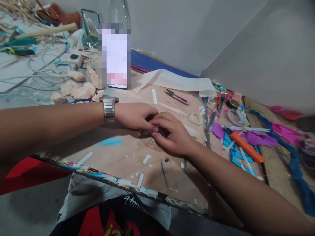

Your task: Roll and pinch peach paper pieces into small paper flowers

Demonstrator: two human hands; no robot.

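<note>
My left hand, with a metal watch on its wrist, meets my right hand over the middle of the wooden board. The thumbs and fingers of both hands are closed and pressed together at the tips. Whatever sits between them is too small and too covered to name. A pair of thread snips lies beyond my right hand, and a roll of tape rests to its right. Small white paper strips are scattered on the board around the hands.
A phone, its screen blurred, stands upright at the back before a clear bottle. An orange utility knife lies among scraps at right. Crumpled peach pieces, cables and green-handled pliers fill the left. A white sheet lies behind.
</note>
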